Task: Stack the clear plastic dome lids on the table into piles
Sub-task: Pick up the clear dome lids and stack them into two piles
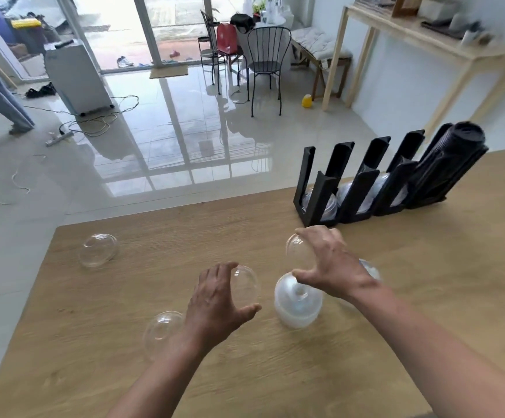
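Left hand (218, 300): fingers curl round one dome lid (246, 285). Right hand (332, 260): fingers grip a second lid (296, 250) just above the pile (298, 306) on the tabletop (426, 267), presumably lined up for nesting.

Daylight pours through the glass doors (118, 28), glaring off the glossy floor (170, 140). The shelf (426, 36) is blurred — lines bow near edges.

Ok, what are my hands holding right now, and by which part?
The left hand grips one dome lid across its sides; the right hand seems to grip a second dome lid the same way.
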Demonstrator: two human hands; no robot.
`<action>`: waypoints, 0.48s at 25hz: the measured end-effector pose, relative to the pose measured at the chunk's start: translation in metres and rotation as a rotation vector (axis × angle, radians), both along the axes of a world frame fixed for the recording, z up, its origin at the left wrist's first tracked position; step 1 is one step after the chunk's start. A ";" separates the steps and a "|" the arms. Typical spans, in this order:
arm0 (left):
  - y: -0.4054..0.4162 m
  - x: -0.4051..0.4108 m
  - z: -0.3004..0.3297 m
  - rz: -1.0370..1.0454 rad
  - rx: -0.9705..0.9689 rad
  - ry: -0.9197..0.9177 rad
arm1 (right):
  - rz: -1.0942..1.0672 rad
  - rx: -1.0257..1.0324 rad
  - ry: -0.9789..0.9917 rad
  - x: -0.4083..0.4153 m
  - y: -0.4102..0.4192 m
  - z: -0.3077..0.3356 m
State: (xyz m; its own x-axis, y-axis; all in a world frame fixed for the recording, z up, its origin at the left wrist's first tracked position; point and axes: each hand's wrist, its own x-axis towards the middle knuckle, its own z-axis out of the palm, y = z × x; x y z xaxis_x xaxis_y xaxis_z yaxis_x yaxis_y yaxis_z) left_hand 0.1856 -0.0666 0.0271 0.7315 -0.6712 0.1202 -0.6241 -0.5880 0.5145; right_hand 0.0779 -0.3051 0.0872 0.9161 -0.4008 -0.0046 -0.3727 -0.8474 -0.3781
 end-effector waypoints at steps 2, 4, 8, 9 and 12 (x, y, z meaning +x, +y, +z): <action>-0.027 -0.014 0.002 -0.066 -0.009 0.005 | -0.072 -0.006 0.008 -0.024 -0.024 0.001; -0.052 -0.029 0.002 -0.121 -0.008 -0.001 | -0.140 0.001 0.011 -0.046 -0.046 0.000; -0.090 -0.052 -0.005 -0.182 0.022 -0.048 | -0.188 0.010 0.038 -0.077 -0.070 -0.009; -0.095 -0.057 -0.009 -0.185 0.048 -0.058 | -0.185 0.011 0.050 -0.082 -0.074 -0.013; -0.102 -0.064 -0.025 -0.170 0.123 -0.052 | -0.162 0.023 0.068 -0.092 -0.083 -0.022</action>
